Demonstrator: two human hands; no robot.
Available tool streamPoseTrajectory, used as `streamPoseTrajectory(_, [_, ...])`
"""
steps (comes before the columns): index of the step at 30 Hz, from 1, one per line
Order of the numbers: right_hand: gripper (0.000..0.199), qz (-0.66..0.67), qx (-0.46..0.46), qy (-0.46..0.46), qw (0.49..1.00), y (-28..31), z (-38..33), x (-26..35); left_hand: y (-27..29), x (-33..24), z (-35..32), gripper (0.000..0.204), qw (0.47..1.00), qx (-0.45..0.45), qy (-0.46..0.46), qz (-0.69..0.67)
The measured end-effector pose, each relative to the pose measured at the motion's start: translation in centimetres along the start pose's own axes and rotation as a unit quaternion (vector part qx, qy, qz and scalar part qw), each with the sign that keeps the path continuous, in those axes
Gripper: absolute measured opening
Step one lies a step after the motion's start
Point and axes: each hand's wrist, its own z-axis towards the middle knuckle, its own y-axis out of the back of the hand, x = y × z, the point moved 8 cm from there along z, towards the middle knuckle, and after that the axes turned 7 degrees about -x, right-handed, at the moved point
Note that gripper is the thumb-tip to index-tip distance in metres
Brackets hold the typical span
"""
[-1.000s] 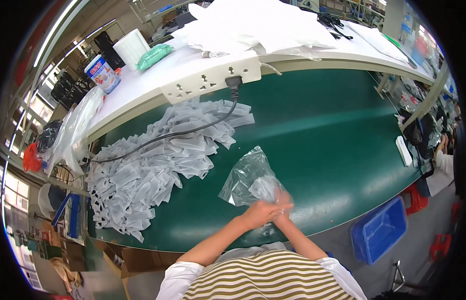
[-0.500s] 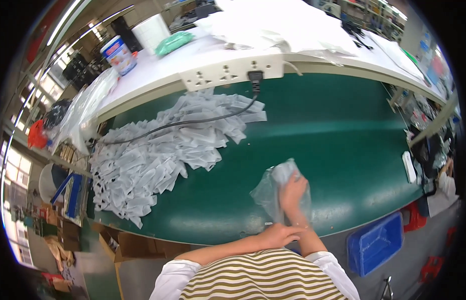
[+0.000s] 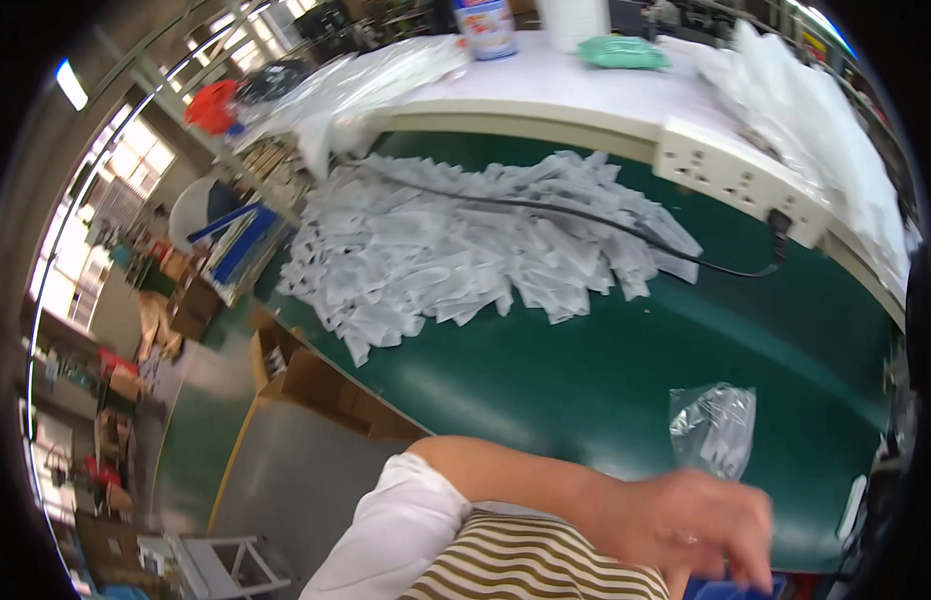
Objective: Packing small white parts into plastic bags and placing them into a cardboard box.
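Observation:
My left hand (image 3: 690,520) reaches across my front from the left, bent downward at the wrist. Its fingers are smeared by motion, so I cannot tell whether they are open or closed on anything. Just beyond it on the green tabletop (image 3: 545,390) lies a clear plastic bag (image 3: 715,425) with whitish pieces inside. The near end of the bag is partly covered by my left hand. My right hand does not show. To the far left a large heap of pale, frosted flat strips (image 3: 455,250) spreads over the table.
A black cable (image 3: 575,208) crosses the heap to a white power strip (image 3: 730,180) on the raised shelf's edge. On the white shelf (image 3: 545,85) stand a printed canister (image 3: 485,28) and a green packet (image 3: 622,52). A cardboard box (image 3: 325,385) sits beside the table.
The view has swung left, so the table things appear farther right. My right hand, earlier at the clear bag, has left it. My left hand has come off my right forearm.

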Motion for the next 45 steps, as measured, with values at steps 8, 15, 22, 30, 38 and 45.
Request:
streamPoseTrajectory(8, [0.025,-0.306,0.425,0.051,0.851,0.7,-5.3,25.1,-1.0,-3.8,0.1,0.024,0.995,-0.021,0.041,-0.093])
streamPoseTrajectory(15, [0.020,0.021,0.285,0.277,0.918,-11.1,-0.8,43.0,-1.6,-7.1,-0.9,0.038,0.967,0.043,0.078,-0.239])
streamPoseTrajectory(22, [0.056,0.018,0.264,0.477,0.838,-25.4,-1.2,55.7,0.6,-9.5,-7.9,0.055,0.927,0.189,0.245,-0.213])
streamPoseTrajectory(30, [0.064,-0.079,0.135,0.515,0.843,-42.7,1.9,62.2,27.6,-11.2,-31.6,0.048,0.653,-0.297,0.244,0.653])
streamPoseTrajectory(38, [0.047,-0.132,0.195,0.444,0.864,-45.8,1.5,58.0,39.0,-12.1,-38.2,0.094,0.482,-0.179,0.334,0.790])
streamPoseTrajectory(45, [0.040,-0.145,0.164,0.451,0.865,-39.4,-1.1,54.3,34.0,-5.1,-41.4,0.091,0.525,-0.156,0.383,0.744])
